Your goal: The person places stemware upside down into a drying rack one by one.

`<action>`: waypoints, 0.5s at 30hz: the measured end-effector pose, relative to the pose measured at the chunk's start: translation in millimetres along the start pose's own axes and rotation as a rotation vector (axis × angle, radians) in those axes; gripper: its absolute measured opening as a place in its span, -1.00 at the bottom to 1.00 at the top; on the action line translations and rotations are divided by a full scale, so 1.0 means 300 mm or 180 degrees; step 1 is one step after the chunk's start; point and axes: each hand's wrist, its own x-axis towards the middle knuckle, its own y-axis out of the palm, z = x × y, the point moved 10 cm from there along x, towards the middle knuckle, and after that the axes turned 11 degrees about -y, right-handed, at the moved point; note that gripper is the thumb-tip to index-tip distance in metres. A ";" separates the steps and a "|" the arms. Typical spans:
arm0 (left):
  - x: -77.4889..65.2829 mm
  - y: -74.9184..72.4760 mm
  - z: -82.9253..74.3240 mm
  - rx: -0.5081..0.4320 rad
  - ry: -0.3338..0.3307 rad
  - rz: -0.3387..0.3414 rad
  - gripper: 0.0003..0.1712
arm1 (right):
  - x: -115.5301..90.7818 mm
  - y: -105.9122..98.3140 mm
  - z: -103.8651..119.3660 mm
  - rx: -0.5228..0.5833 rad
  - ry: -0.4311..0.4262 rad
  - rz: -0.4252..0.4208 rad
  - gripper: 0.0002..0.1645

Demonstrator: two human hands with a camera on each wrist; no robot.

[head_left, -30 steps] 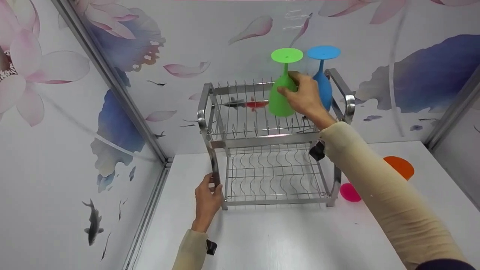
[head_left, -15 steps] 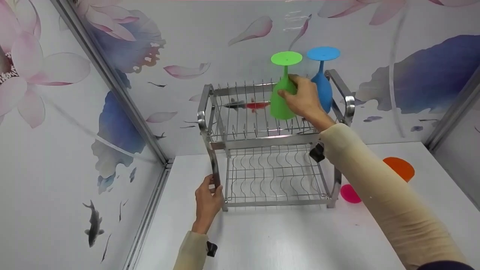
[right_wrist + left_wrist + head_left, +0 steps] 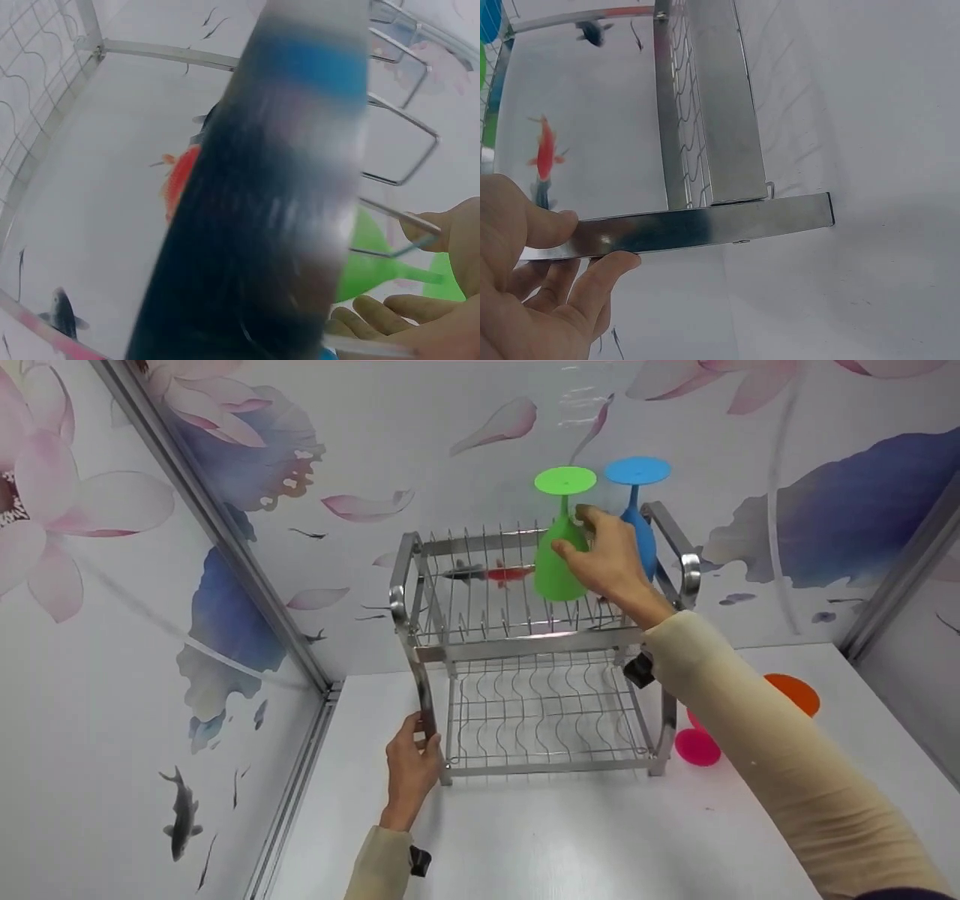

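A green goblet [image 3: 561,566] stands upside down on the upper tier of the metal dish rack [image 3: 525,643], its round foot on top. My right hand [image 3: 611,559] is beside it, thumb and fingers spread around the bowl and stem. In the right wrist view those fingers [image 3: 382,315] look loosened, with the rack's bar hiding part of the goblet. Just to the right, partly behind my hand, is an upside-down blue goblet [image 3: 643,536]. My left hand [image 3: 409,765] grips the rack's left upright, thumb on one side and fingers on the other in the left wrist view.
An orange item [image 3: 793,694] and a pink item [image 3: 697,747] lie on the white table [image 3: 540,840] right of the rack, partly covered by my right sleeve. Behind the rack rises a flower-printed wall [image 3: 420,427]; another panel stands at the left.
The green goblet has come down a little onto the rack, and my right hand's fingers have loosened from it. My left hand keeps its hold. The head view has shifted slightly.
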 end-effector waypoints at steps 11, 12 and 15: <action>0.005 0.009 -0.010 -0.0070 0.0096 0.0061 -0.51 | -0.090 -0.132 0.061 0.0069 -0.0193 0.0009 -0.26; 0.003 0.008 -0.008 -0.0082 0.0093 0.0059 -0.52 | -0.100 -0.143 0.066 0.0077 -0.0223 0.0010 -0.26; -0.004 -0.002 -0.001 -0.0091 0.0065 0.0049 -0.52 | -0.133 -0.180 0.073 0.0080 -0.0288 0.0013 -0.26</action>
